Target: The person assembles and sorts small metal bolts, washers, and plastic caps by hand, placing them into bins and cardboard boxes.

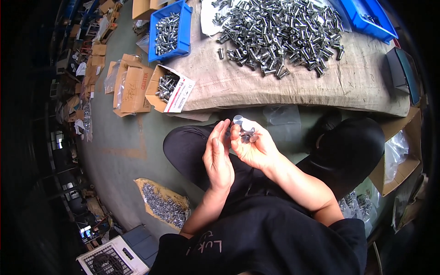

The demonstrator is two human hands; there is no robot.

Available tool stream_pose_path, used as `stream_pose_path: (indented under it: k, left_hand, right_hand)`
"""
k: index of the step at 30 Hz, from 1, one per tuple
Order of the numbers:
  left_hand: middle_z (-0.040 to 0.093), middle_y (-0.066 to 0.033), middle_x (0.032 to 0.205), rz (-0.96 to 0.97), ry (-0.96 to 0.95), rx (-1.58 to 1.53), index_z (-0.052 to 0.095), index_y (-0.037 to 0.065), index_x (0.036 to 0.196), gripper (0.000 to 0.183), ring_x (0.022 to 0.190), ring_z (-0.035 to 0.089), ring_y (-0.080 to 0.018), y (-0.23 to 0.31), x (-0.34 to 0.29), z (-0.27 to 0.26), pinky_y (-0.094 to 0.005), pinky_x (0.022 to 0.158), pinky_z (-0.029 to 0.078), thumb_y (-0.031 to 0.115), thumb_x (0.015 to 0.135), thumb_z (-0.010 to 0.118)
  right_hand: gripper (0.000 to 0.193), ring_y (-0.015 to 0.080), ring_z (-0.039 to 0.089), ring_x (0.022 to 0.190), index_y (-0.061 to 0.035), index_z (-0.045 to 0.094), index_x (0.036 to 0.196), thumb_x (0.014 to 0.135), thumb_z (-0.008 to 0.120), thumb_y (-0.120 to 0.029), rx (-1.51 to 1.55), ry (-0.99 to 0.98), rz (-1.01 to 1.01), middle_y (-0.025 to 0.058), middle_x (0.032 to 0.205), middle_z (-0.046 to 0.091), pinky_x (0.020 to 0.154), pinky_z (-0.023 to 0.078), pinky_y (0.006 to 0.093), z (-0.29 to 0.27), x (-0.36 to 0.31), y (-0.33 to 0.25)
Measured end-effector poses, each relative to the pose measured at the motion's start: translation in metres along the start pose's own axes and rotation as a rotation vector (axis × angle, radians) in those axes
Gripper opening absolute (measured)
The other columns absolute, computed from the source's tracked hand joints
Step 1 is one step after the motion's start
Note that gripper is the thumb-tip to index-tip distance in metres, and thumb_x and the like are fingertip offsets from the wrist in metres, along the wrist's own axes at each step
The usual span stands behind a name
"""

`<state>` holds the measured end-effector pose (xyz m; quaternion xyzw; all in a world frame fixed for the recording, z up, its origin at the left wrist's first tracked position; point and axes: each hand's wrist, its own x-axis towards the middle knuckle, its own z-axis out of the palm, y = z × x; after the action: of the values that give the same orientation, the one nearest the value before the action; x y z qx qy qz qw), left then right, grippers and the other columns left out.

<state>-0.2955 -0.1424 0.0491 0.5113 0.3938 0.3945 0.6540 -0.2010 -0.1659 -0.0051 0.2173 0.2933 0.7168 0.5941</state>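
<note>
Right hand [259, 149] has a curled grip on a few shiny bolts [248, 138], over the lap [250, 178]; left hand [219, 162] is opened out nearly flat right beside it. Big bolt pile [279, 36] on the table [215, 89] ahead, blue bin [169, 56] off left.

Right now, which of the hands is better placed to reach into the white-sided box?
Probably the left hand: it is nearer the white-sided box, held open and seemingly empty, though its palm is partly hidden. The right hand is farther off and holds metal pieces.
</note>
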Motion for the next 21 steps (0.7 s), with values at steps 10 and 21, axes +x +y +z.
stream_pose_path:
  k: [10,21]
  left_hand:
    - [0.047,-0.0224,0.108,-0.725,0.136,-0.662,0.046,-0.004,0.106,0.053,0.106,0.043,-0.0343,0.002,0.014,0.023,-0.0417,0.097,0.031,0.044,0.086,0.030]
    - [0.058,-0.0062,0.085,-0.916,0.022,-0.904,0.055,0.008,0.093,0.018,0.059,0.051,-0.0138,-0.043,0.000,-0.014,-0.0239,0.053,0.043,0.024,0.088,0.048]
  right_hand:
    - [0.016,0.0261,0.055,0.084,-0.0031,0.059,0.080,0.066,0.063,-0.009,-2.338,-0.271,-1.155,0.0099,0.086,0.059,0.082,0.042,0.0370,0.025,-0.010,0.026]
    - [0.020,0.0113,0.052,0.062,0.0004,0.054,0.103,0.084,0.053,-0.008,-1.131,0.089,-0.644,0.0077,0.081,0.058,0.056,0.043,0.0213,0.027,-0.030,0.015]
